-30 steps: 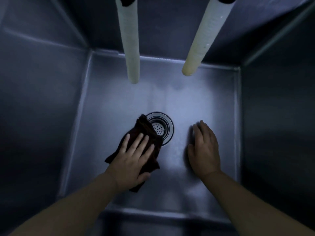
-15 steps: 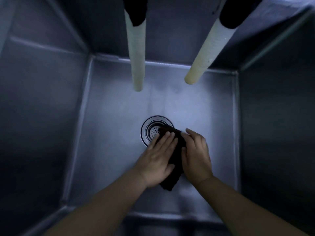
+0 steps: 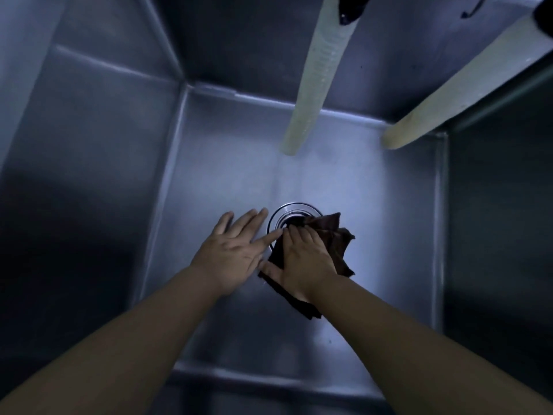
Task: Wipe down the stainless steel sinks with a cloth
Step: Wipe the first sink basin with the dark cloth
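Right hand flat on dark cloth, fingers together, pressing it on sink floor over drain. Left hand beside it, fingers spread, on bare steel.

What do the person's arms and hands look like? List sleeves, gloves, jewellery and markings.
Both forearms are bare from the bottom of the picture up: no sleeves show. The left hand and right hand wear no gloves. No ring, watch, bracelet or marking is visible, though the dim light could hide small details.
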Motion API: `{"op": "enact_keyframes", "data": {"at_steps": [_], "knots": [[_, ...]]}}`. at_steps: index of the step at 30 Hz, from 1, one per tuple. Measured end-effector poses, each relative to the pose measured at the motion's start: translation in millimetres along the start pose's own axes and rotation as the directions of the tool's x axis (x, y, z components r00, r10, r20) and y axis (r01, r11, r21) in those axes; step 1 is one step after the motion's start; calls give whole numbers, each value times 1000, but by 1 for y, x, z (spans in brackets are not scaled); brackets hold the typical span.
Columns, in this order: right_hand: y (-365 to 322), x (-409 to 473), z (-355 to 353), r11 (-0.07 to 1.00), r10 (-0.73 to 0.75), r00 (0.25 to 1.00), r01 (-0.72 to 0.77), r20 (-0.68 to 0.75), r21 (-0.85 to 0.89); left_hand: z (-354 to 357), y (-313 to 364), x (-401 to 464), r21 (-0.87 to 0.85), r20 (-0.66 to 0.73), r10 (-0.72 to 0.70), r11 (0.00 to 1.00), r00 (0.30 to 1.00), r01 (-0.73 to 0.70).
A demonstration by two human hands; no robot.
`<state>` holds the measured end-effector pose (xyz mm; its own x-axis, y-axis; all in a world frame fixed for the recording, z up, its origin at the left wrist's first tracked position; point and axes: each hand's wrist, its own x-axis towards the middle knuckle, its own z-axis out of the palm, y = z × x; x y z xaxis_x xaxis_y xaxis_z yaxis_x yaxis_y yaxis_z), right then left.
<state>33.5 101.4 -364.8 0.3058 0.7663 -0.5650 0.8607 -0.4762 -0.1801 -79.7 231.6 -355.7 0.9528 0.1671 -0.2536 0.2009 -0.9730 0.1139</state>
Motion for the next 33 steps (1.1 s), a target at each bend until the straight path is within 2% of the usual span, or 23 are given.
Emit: {"op": "enact_keyframes", "data": {"at_steps": [4, 8, 13, 18, 21, 26, 28, 31, 33], "knots": [[11, 2, -4, 983, -85, 996, 89, -34, 161, -5, 0, 9, 80, 156, 47, 995, 987, -61], [22, -5, -9, 970, -146, 987, 158, -72, 187, -15, 7, 17, 135, 273, 0, 990, 962, -38], [32, -13, -13, 961, -273, 954, 275, -126, 0, -23, 14, 20, 155, 346, -47, 988, 937, -8], [38, -3, -16, 927, -358, 931, 344, -71, -152, -24, 16, 21, 161, 374, -73, 987, 925, 13], [34, -1, -18, 917, -336, 940, 312, -61, -248, -24, 16, 21, 164, 386, -85, 986, 919, 22], [15, -8, -9, 921, -195, 974, 142, -115, -362, -22, 17, 22, 169, 395, -92, 985, 914, 26], [10, -9, -6, 946, -169, 976, 121, -140, -300, -20, 17, 22, 172, 396, -95, 985, 914, 28], [13, -18, 4, 980, -173, 933, 133, -314, -146, -18, 16, 21, 164, 394, -99, 986, 914, 36], [17, -31, 18, 988, -148, 915, 123, -374, -90, -16, 16, 22, 148, 398, -101, 988, 912, 45]]}}
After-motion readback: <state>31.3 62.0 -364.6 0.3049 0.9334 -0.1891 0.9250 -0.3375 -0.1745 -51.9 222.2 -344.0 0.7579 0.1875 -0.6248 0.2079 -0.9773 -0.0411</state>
